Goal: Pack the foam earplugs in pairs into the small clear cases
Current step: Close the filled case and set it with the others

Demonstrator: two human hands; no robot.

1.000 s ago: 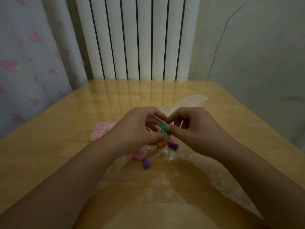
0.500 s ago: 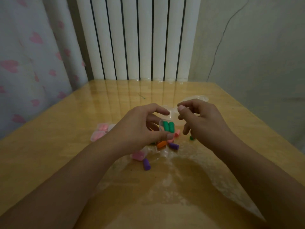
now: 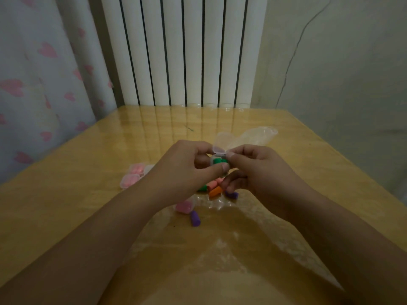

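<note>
A small clear case [image 3: 218,160] sits between two hands above the counter [image 3: 66,205], a pair of green earplugs [image 3: 217,160] lying inside it. The left hand [image 3: 185,170] grips the base, thumb pressed along its near edge, fingers behind. The right hand [image 3: 253,170] pinches the hinged lid [image 3: 219,150] at its corner, the lid raised and not yet snapped down.

Closing the lid looks to be the step in hand. The risk lies in the foam: if either green plug stands proud of the base, the lid could trap it and fail to latch, or spring back open. A squeeze too hard on so light a case could also flip it out of the left hand's grip and scatter the pair.

Below the hands, loose plugs wait on the counter: an orange plug [image 3: 215,191], a pink plug [image 3: 213,184], a purple plug [image 3: 231,194] just beside them and a second purple plug [image 3: 195,218] nearer the person. A green one peeks out under the left hand. Pink-filled cases [image 3: 132,175] lie to the left, another pink case [image 3: 184,206] near the wrist. A crumpled clear bag [image 3: 257,136] rests beyond the hands.

A dropped case could roll the green pair in among these strays and undo the pairing.
</note>
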